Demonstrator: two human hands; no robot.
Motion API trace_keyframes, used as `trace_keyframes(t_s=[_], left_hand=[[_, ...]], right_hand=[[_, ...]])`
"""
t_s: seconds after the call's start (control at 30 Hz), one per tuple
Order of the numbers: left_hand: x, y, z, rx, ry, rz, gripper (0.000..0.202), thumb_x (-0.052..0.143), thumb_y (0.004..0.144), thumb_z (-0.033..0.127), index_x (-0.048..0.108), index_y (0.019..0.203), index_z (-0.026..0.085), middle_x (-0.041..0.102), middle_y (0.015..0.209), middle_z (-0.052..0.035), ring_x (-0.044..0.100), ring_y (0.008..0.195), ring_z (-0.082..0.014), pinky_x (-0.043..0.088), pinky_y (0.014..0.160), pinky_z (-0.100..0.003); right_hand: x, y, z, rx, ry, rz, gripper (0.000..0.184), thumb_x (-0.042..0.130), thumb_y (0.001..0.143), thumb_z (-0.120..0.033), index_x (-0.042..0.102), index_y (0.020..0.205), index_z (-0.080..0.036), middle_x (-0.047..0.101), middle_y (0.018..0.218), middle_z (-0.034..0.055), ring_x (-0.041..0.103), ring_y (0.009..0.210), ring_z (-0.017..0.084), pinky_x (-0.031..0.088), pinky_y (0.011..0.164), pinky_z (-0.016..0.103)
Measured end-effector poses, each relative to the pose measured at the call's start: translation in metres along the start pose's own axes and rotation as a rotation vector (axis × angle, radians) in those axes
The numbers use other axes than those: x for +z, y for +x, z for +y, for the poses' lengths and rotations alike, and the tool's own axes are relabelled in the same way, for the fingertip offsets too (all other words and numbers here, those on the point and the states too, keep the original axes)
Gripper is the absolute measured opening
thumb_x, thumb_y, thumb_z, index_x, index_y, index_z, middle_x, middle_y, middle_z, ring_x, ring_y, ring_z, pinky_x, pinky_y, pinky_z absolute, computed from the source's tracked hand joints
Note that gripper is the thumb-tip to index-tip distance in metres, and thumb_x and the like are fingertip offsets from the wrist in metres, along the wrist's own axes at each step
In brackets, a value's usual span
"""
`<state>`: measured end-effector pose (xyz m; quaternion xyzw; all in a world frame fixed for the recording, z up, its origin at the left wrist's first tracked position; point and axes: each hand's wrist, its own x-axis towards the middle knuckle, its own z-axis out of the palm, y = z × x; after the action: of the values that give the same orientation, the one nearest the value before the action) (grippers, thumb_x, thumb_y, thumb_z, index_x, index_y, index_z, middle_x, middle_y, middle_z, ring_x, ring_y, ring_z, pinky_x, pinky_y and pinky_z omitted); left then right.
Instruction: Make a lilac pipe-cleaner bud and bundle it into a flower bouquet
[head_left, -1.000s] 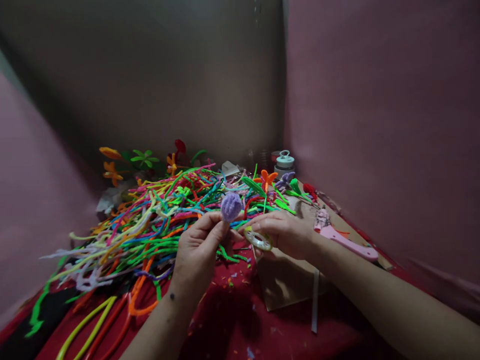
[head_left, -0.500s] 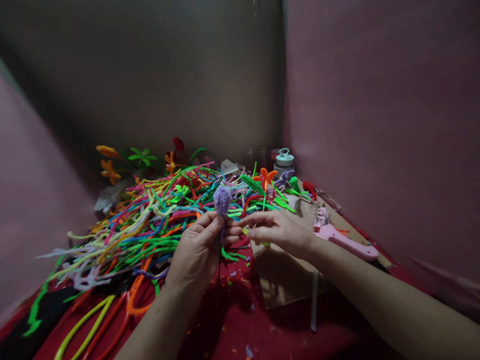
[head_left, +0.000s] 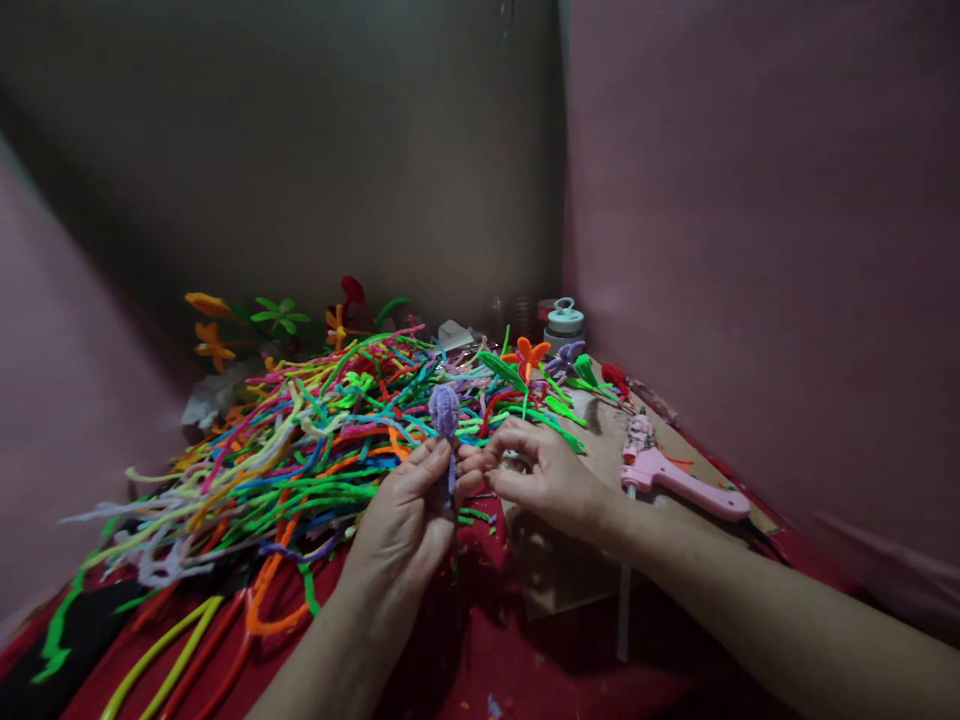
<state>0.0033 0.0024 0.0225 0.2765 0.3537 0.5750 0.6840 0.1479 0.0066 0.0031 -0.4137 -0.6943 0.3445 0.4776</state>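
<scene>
A purple pipe-cleaner flower bud point(head_left: 444, 410) stands upright on a thin dark stem. My left hand point(head_left: 409, 515) pinches it just below the head between thumb and fingers, and a purple tail hangs down along the stem. Close beside the left fingertips is my right hand point(head_left: 544, 475), thumb and fingers drawn together. Whatever those fingers hold is too small or too hidden to make out. Behind both hands spreads a large heap of colourful pipe cleaners point(head_left: 300, 440).
A pink glue gun point(head_left: 682, 482) with a clear glue stick point(head_left: 625, 610) lies on a brown board point(head_left: 559, 585) at right. Finished flowers, among them an orange flower point(head_left: 527, 355), and a bottle with a light-blue lid point(head_left: 564, 318) stand behind. Scraps dot the red cloth point(head_left: 480, 680).
The yellow-green piece seen at my right fingertips no longer shows there. My right fingers have curled in more tightly. My left hand and the bud are slightly lower.
</scene>
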Motion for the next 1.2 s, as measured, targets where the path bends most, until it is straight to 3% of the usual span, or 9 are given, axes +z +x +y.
trace_keyframes(t_s=[0.13,0.23,0.33,0.47,0.63,0.9,1.03,1.2], left_hand=[[-0.001,-0.003,0.004,0.089,0.12,-0.155,0.007,0.058,0.078,0.011,0.06,0.071,0.01,0.066,0.065,-0.0059,0.062,0.05,-0.0108,0.051,0.046,-0.017],[-0.003,-0.005,0.006,0.14,0.189,-0.263,0.007,0.063,0.075,0.017,0.059,0.072,0.011,0.064,0.063,-0.0031,0.058,0.049,-0.0095,0.049,0.047,-0.017],[-0.005,-0.006,0.007,0.164,0.23,-0.298,0.009,0.063,0.076,0.019,0.058,0.072,0.013,0.062,0.061,-0.0014,0.056,0.048,-0.0084,0.046,0.047,-0.018],[-0.006,-0.005,0.007,0.164,0.233,-0.277,0.01,0.064,0.074,0.02,0.057,0.077,0.014,0.061,0.062,-0.0004,0.054,0.047,-0.0079,0.043,0.045,-0.018],[-0.006,-0.004,0.007,0.169,0.284,-0.282,0.012,0.063,0.075,0.023,0.056,0.072,0.014,0.059,0.058,0.0001,0.054,0.048,-0.0098,0.043,0.045,-0.019],[-0.008,-0.004,0.007,0.163,0.269,-0.251,0.011,0.066,0.073,0.022,0.058,0.074,0.014,0.06,0.06,0.0002,0.052,0.048,-0.0077,0.041,0.047,-0.018],[-0.005,-0.005,0.005,0.158,0.263,-0.207,0.011,0.067,0.072,0.022,0.059,0.072,0.013,0.061,0.061,-0.0008,0.052,0.047,-0.0071,0.041,0.044,-0.017],[0.004,-0.01,0.005,0.178,0.252,-0.096,0.017,0.068,0.069,0.025,0.058,0.076,0.012,0.067,0.075,-0.0048,0.052,0.043,-0.0072,0.037,0.032,-0.015]], right_hand=[[-0.002,0.002,-0.001,0.296,0.459,-0.201,0.009,0.058,0.068,-0.023,0.056,0.064,-0.015,0.049,0.062,-0.0024,0.041,0.055,0.008,0.031,0.051,0.021],[-0.006,0.002,-0.002,0.498,0.593,-0.336,0.009,0.059,0.068,-0.024,0.058,0.067,-0.015,0.05,0.06,-0.0023,0.038,0.046,0.006,0.021,0.039,0.018],[-0.009,0.001,0.0,0.541,0.69,-0.406,0.009,0.059,0.067,-0.023,0.058,0.067,-0.014,0.051,0.061,-0.0021,0.038,0.044,0.005,0.02,0.038,0.017],[-0.01,-0.001,0.004,0.476,0.812,-0.474,0.01,0.058,0.068,-0.022,0.058,0.065,-0.012,0.052,0.061,-0.0005,0.041,0.045,0.005,0.024,0.038,0.016],[-0.009,-0.002,0.005,0.447,0.866,-0.457,0.006,0.059,0.071,-0.018,0.061,0.075,-0.013,0.062,0.066,0.0029,0.056,0.06,0.011,0.041,0.056,0.022],[-0.007,-0.002,-0.003,0.474,0.785,-0.331,0.005,0.063,0.068,-0.018,0.061,0.066,-0.014,0.054,0.059,-0.0023,0.041,0.046,0.005,0.022,0.041,0.018],[-0.006,0.0,-0.006,0.491,0.725,-0.245,0.011,0.066,0.066,-0.021,0.058,0.061,-0.015,0.048,0.053,-0.0051,0.033,0.043,0.004,0.017,0.042,0.02],[-0.009,0.001,-0.002,0.342,0.694,-0.148,0.015,0.068,0.067,-0.024,0.058,0.06,-0.015,0.042,0.048,-0.0075,0.027,0.043,0.004,0.014,0.044,0.022]])
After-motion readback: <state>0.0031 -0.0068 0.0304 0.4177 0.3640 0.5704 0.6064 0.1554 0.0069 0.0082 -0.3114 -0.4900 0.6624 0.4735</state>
